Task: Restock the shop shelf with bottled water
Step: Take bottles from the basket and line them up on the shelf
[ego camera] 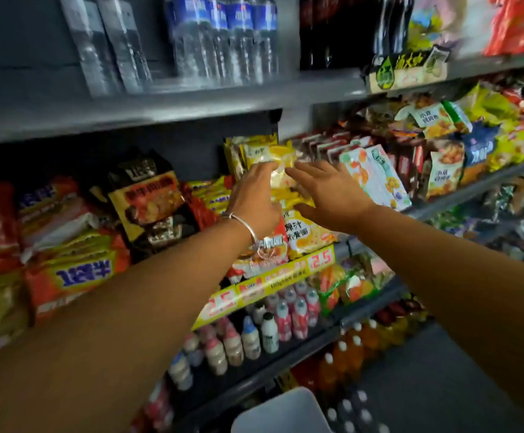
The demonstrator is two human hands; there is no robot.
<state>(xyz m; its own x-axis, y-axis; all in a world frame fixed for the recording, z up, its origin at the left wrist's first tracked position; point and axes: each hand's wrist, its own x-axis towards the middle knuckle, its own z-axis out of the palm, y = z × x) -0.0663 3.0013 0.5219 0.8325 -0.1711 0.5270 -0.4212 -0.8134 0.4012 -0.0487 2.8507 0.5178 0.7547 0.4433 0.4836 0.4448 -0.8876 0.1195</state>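
Neither hand carries a bottle. Left hand [256, 195], a bangle [244, 226] on its wrist, lies on the yellow noodle packets [281, 182] with its fingertips curled onto the top one; whether it truly pinches that packet I cannot tell through the blur. Right hand [332, 195] hovers just beside it, fingers straight and spread, holding nothing and touching or nearly touching the same stack.

Below the hands hangs a yellow price strip [267, 285], and under that stand small milk drink bottles [273, 323]. Left of the hands lie the red and black noodle packs [148, 198]; right of them, the snack bags [442, 170].

Above the hands, on the top shelf [167, 98], stand the water bottles [223, 35]: blue-labelled ones directly above, clear ones [104, 42] further left. Their long axes run upright, caps up and out of view, leaning a little in the wide lens.

My guess at the risks: the noodle stack is loose and tilted forward, so a tug could slide packets off onto the drinks below. An elbow rising towards the water could also clip the shelf edge.
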